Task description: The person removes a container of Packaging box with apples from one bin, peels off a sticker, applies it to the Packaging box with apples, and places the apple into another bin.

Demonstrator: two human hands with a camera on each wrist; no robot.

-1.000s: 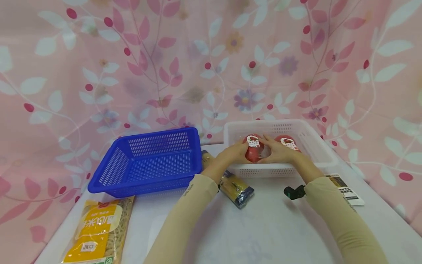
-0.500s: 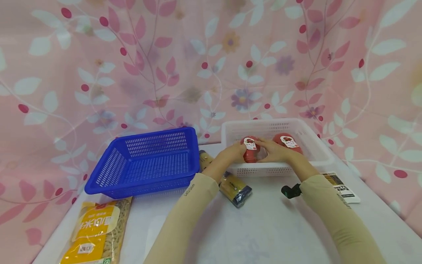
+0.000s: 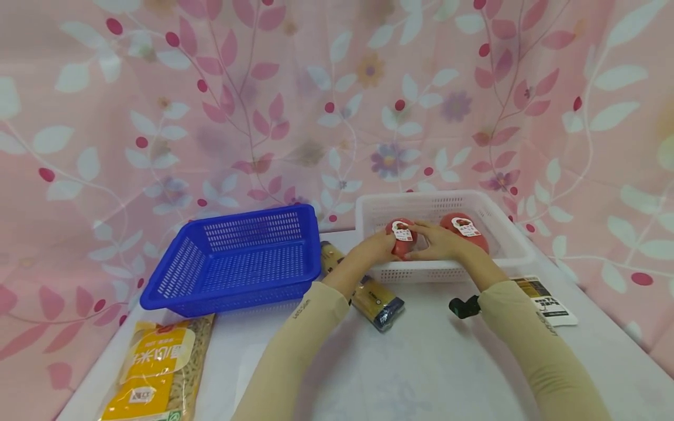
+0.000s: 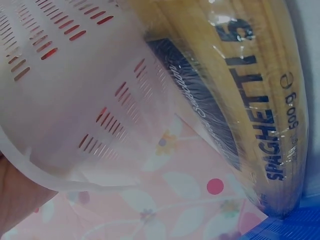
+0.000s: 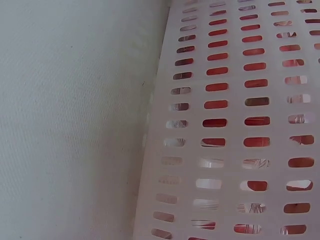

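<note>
Both hands hold one red packaged item with a white label, inside the white basket. My left hand grips its left side and my right hand grips its right side. A second red packaged item lies just right of them in the same basket. The right wrist view is filled by the basket's slotted wall with red showing through the slots. The left wrist view has the basket's rim and a spaghetti pack.
A blue basket stands to the left of the white one. The spaghetti pack lies between them on the white table. A yellow noodle bag lies at the front left. A printed packet lies at the right.
The hands have lowered the red item a little into the white basket and kept their hold. The head view has shifted slightly.
</note>
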